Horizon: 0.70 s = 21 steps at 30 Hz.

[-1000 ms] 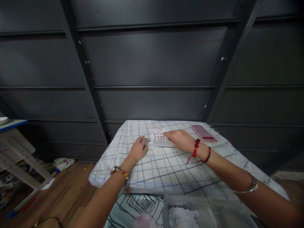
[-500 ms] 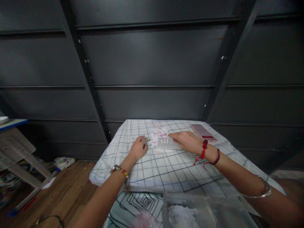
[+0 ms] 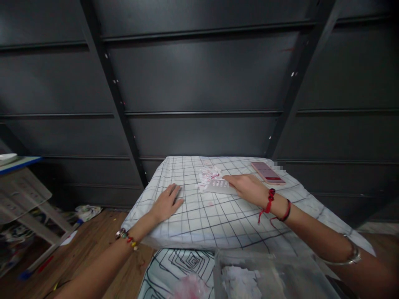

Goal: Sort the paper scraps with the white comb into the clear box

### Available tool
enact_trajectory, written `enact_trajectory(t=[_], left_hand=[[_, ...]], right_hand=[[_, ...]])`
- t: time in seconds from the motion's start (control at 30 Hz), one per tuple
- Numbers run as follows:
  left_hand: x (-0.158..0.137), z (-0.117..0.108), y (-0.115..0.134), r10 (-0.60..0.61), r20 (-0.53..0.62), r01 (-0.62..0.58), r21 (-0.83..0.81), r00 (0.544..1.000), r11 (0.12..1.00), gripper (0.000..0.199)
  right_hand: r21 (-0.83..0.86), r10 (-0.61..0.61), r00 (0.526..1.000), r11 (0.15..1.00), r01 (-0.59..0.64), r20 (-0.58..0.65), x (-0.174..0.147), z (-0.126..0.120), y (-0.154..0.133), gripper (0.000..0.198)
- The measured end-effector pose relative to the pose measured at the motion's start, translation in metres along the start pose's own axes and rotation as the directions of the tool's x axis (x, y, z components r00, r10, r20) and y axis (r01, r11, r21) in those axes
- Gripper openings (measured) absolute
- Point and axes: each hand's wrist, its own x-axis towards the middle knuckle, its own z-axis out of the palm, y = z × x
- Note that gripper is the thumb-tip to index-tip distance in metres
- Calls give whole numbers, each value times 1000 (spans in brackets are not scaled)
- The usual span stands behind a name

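The right hand point(image 3: 247, 189) pinches the slotted strip point(image 3: 217, 188), which points left from it, long axis crosswise; the left hand point(image 3: 165, 204) rests spread on checked cloth point(image 3: 199, 220), dark wall point(image 3: 199, 83) beyond both.

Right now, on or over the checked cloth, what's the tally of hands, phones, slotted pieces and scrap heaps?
Hands: 2, left hand and right hand
Phone: 1
Slotted piece: 1, in the right hand
Scrap heap: 1
Total: 5
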Motion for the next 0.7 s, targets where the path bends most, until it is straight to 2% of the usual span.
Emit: enact_trajectory(t=[0.2,0.3,0.5,0.7], left_hand=[[-7,-4,-1,22,-60,-24,-40,998,999,43],[-6,-4,1,21,-75,-25,-58,997,998,40],[-6,-6,1,24,-71,-27,-47,997,999,38],[-7,-8,4,10,-61,-12,-31,998,999,35]], right_hand=[[-56,-88,994,994,92,58,8,-7,-13,37],[-17,-93,994,995,95,62,4,-11,-12,34],[47,-69,997,996,71,-42,-3,-7,-9,32],[140,-134,991,982,130,21,-11,1,-15,32]])
